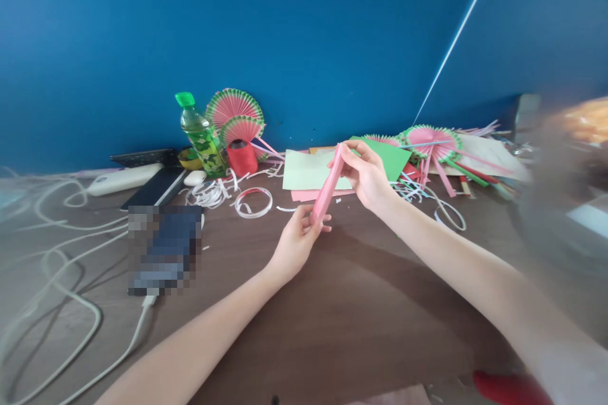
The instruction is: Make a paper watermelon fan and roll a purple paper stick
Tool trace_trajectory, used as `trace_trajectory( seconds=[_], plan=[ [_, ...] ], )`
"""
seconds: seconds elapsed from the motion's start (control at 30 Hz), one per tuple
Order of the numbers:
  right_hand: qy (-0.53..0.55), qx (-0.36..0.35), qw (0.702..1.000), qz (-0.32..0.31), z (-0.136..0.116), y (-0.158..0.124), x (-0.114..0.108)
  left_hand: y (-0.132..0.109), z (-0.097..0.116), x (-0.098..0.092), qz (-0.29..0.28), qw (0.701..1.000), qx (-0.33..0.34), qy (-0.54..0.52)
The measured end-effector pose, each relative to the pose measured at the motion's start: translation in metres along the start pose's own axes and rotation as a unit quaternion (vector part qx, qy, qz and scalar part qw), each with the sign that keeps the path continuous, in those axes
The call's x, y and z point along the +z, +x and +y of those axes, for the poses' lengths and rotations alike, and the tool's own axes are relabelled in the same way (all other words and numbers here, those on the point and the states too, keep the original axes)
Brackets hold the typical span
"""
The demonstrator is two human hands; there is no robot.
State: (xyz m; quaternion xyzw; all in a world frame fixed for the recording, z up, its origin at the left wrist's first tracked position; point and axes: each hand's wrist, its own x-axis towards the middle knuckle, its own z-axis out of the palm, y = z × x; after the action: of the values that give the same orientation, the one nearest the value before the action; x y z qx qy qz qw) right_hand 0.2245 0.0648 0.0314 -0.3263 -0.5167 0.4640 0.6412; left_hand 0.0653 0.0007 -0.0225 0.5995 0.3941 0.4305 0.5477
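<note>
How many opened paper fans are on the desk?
4 fans: two upright behind the red spool, one behind the green sheet, one on the right-hand pile. More may hide there. The folded pink strip between left hand and right hand isn't counted.

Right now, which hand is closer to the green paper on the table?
Right. The right hand is just in front of the green paper, pinching the top of the pink folded paper. The left hand holds its bottom end, lower and farther left.
</note>
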Motion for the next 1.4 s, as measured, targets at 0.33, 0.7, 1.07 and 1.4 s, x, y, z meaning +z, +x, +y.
trace_trajectory(
  seconds=[0.33, 0.7, 1.07, 1.4],
  plan=[
    [0.007, 0.001, 1.000, 0.005, -0.001, -0.001, 0.001, 0.002, 0.000, -0.001, -0.010, 0.999, -0.030, -0.029],
    [-0.031, -0.014, 0.999, 0.034, 0.006, 0.003, -0.001, -0.002, 0.003, 0.002, -0.035, 0.999, -0.017, 0.034],
    [-0.035, 0.042, 0.996, 0.067, 0.015, 0.004, -0.003, -0.012, 0.012, 0.006, -0.083, 0.992, 0.028, 0.094],
    [-0.066, 0.012, 0.996, 0.052, 0.022, 0.001, -0.001, -0.006, 0.014, 0.002, -0.088, 0.993, -0.027, 0.070]
  ],
)
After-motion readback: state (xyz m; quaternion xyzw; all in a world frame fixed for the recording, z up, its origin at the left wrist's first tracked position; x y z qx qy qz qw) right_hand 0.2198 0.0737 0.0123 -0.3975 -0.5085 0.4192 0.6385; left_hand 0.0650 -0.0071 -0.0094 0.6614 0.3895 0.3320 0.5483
